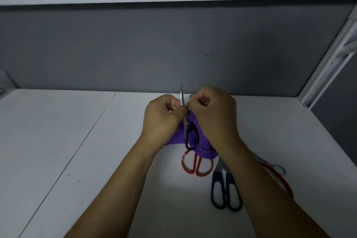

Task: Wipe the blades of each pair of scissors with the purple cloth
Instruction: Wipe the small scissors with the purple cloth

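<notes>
The left hand (164,116) has its fingers curled round the scissors (188,128), blade tip up above the table (96,141). The right hand (212,114) pinches the cloth (203,150) at the blade. Below them lie red scissors (196,164) and, further right, dark scissors (226,189).

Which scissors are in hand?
The small black-handled pair, blade up against the purple cloth; the red-handled pair and larger black-handled pair lie on the table.
</notes>
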